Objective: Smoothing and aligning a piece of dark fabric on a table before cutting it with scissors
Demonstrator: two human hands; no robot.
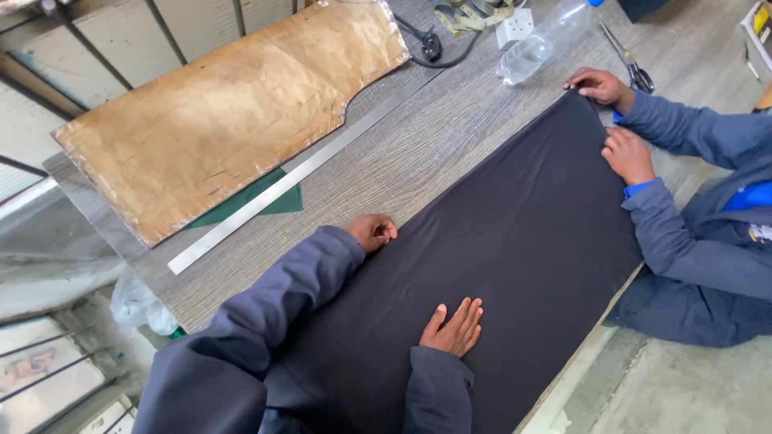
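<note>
Head view: black fabric spread flat across table, reaching near edge. Left hand curled, fabric's left edge pinched. Right hand laid flat on cloth, fingers spread wide. Far end held by co-worker's hands. Even tension judged best while wrinkles are pressed outward; steel ruler lies beside.

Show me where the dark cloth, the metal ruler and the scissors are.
dark cloth (515,241): head view, middle of its flat surface.
metal ruler (281,186): head view, middle of the strip.
scissors (631,60): head view, the blades near the handles.
</note>
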